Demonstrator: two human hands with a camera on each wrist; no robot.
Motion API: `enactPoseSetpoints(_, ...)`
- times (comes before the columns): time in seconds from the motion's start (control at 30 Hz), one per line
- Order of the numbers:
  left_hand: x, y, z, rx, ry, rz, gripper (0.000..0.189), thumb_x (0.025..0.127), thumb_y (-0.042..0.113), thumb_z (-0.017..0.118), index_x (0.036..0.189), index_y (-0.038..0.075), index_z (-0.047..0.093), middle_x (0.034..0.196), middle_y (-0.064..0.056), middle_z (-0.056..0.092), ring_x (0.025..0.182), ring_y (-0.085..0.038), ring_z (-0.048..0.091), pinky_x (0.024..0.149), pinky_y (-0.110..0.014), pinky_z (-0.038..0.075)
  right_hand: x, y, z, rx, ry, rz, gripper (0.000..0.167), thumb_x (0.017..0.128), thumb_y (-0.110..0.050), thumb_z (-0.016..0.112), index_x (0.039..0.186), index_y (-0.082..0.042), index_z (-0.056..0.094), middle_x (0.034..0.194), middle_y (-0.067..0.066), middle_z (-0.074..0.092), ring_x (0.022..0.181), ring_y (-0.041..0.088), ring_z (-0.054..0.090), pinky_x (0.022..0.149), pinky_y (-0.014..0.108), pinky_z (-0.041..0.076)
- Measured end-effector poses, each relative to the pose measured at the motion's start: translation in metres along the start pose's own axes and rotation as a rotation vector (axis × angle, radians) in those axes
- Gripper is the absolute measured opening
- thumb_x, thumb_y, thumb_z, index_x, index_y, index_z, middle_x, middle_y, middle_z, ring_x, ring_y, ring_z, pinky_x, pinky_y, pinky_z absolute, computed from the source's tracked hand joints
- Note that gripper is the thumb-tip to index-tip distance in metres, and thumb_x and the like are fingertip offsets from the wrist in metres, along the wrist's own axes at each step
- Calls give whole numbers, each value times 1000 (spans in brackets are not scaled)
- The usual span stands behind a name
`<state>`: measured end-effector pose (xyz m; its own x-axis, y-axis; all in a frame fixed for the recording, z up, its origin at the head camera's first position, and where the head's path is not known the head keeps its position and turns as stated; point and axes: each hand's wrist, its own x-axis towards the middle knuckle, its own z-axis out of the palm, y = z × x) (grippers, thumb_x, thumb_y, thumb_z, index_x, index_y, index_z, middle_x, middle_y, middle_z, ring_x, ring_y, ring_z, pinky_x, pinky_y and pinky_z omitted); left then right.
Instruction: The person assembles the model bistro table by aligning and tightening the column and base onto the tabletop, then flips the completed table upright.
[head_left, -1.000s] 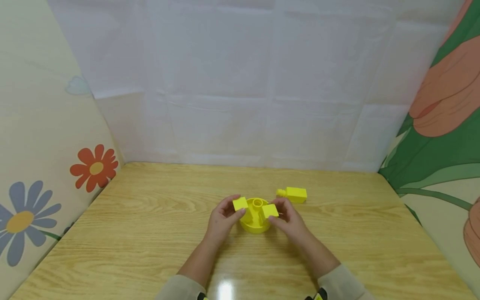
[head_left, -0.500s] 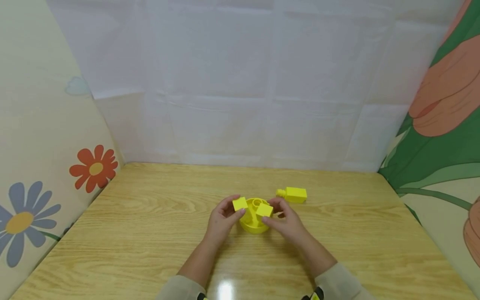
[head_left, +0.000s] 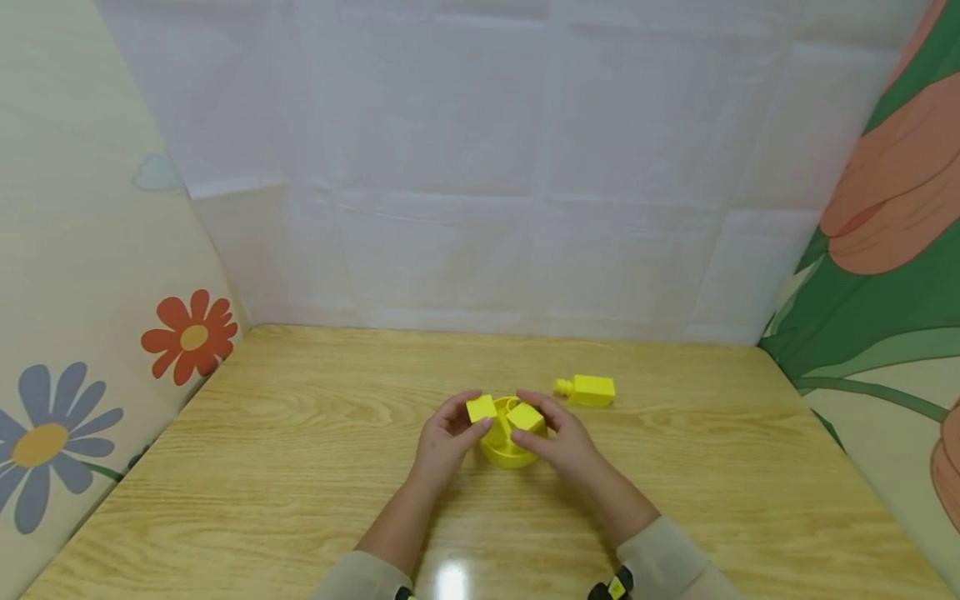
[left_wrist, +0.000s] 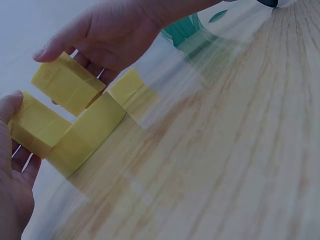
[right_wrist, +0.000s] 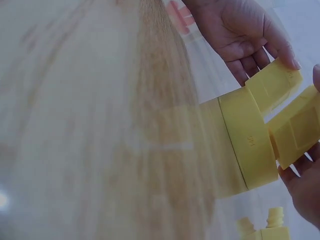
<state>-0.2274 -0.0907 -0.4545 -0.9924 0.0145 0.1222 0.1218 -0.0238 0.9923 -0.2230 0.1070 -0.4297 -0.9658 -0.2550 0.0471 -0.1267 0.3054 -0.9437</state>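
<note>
A round yellow tray-like base (head_left: 510, 458) with a raised ring inside it rests on the table. My left hand (head_left: 442, 446) pinches a yellow rectangular block (head_left: 481, 407) standing at the base's left side. My right hand (head_left: 566, 442) pinches a second yellow block (head_left: 524, 417), tilted over the base's right part. In the right wrist view this second block (right_wrist: 297, 127) leans outward at the rim of the base (right_wrist: 245, 142). The lower ends of both blocks are hidden. A third yellow block (head_left: 594, 390) with a ridged, screw-like neck lies behind my right hand.
The wood-grain table (head_left: 300, 467) extends around the hands. A white cloth (head_left: 450, 208) hangs behind it. Flower-printed cloths stand at the left (head_left: 90, 250) and right sides.
My right hand has moved a little left with its block, over the base, and the block has turned. The left hand and its block have stayed in place.
</note>
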Motion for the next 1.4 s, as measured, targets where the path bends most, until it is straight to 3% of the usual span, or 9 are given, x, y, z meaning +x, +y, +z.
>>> enactPoseSetpoints(0.3, 0, 0, 0, -12, -3, 0, 43, 89, 4, 69, 130, 3, 58, 128, -17, 60, 107, -13, 59, 91, -17, 51, 4, 5, -3, 2, 29, 15, 52, 89, -29, 73, 136, -17, 56, 140, 7, 55, 131, 33, 50, 107, 51, 45)
enactPoseSetpoints(0.57, 0, 1, 0, 1, -1, -16, 44, 89, 7, 70, 131, 6, 58, 128, -15, 61, 112, -18, 59, 92, -17, 50, 6, 6, -5, 18, 86, -101, 42, 92, -10, 67, 132, -6, 59, 132, 16, 60, 120, 33, 56, 105, 48, 46)
enactPoseSetpoints(0.8, -1, 2, 0, 0, 2, -16, 44, 89, 7, 70, 131, 6, 58, 128, -15, 61, 111, -16, 59, 92, -17, 50, 8, 6, -5, -16, 112, -50, 47, 89, -16, 71, 134, -12, 59, 121, 11, 60, 105, 20, 55, 92, 31, 47)
enactPoseSetpoints(1.13, 0, 2, 0, -13, -2, -12, 44, 89, 6, 70, 132, 3, 57, 126, -16, 61, 106, -14, 59, 90, -17, 51, 11, 1, -6, -85, 75, -2, 56, 90, -23, 71, 143, -21, 51, 125, 8, 54, 96, 18, 46, 82, 28, 42)
enactPoseSetpoints(1.23, 0, 2, 0, -11, -3, -12, 45, 89, 6, 70, 132, 3, 57, 126, -16, 61, 106, -14, 59, 90, -17, 51, 12, 1, -5, -97, 73, -11, 54, 90, -23, 70, 141, -18, 52, 127, 8, 53, 101, 19, 48, 86, 32, 44)
enactPoseSetpoints(1.4, 0, 1, 0, -20, -1, -7, 44, 89, 4, 69, 131, 3, 58, 125, -16, 61, 105, -13, 59, 89, -16, 51, 15, 3, -3, -10, 100, 7, 53, 90, -20, 71, 137, -9, 50, 134, 11, 54, 121, 26, 50, 106, 47, 42)
